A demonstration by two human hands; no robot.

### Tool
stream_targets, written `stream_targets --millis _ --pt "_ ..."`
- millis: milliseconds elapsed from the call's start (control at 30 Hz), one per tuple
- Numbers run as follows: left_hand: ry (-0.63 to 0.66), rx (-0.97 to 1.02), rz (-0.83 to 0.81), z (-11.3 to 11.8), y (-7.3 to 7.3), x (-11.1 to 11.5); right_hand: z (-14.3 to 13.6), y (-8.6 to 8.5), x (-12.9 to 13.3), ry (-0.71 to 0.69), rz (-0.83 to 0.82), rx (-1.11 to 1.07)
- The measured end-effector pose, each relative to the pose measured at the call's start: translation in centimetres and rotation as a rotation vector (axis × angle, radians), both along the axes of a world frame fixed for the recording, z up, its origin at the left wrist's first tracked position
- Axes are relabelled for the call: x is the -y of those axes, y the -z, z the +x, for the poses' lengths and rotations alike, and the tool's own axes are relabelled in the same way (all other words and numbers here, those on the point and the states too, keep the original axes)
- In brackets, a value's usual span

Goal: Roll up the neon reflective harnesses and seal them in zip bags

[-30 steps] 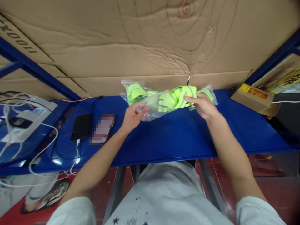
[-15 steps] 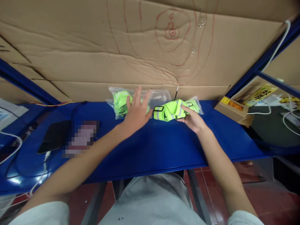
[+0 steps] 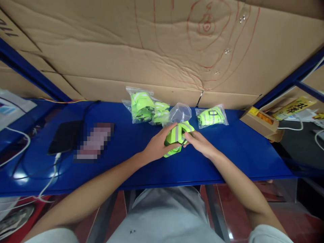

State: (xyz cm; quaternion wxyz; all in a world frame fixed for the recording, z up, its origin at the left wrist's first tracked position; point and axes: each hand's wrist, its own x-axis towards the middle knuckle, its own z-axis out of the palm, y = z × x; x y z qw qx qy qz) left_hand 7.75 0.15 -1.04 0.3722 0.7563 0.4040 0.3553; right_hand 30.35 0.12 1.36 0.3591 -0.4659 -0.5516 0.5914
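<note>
A loosely folded reflective strap (image 3: pixel 176 135), neon yellow-green with silver stripes, is held between my two hands above the front half of the table. My left hand (image 3: pixel 159 143) grips its left side, fingers over the top and thumb in front. On the other side my right hand (image 3: pixel 199 143) pinches it, with some fingertips hidden behind the material. Just behind the strap lies an empty-looking clear plastic bag (image 3: pixel 180 113). Bagged green straps (image 3: pixel 141 106) rest at the back left, and another bagged strap (image 3: pixel 212 116) with a black buckle lies to the right.
The blue table (image 3: pixel 217 162) ends at a cardboard wall (image 3: pixel 106 60) with red drawn rings. To the left are a black phone (image 3: pixel 65 136) on a white cable and a blurred-out item (image 3: pixel 95 141). An open small cardboard box (image 3: pixel 260 123) stands at the right.
My right hand has brought the strap toward me and away from the bagged one on the right. My left hand has left the bags and now grips the strap too.
</note>
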Motion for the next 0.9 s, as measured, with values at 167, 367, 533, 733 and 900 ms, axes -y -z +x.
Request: stream_targets --millis 167,367,533,733,900 --pt "0.075 0.237 -0.159 -0.9 0.0 -1.1 -0.2 1.6 0.2 -0.085 0.154 0.106" --pt "-0.090 0.491 -0.279 -1.5 -0.6 -1.9 0.9 1.0 -0.3 -0.120 0.120 0.123" --pt "-0.201 0.720 -0.502 -2.0 -1.3 -2.1 2.1 0.8 -1.2 -0.032 0.334 0.260" --pt "-0.318 0.778 -0.583 -1.9 -1.6 -2.4 1.4 0.6 -0.7 0.127 0.636 0.388" --pt "-0.617 0.603 0.099 -3.4 -2.1 -2.2 -0.3 0.2 1.5 -0.344 0.918 0.783"
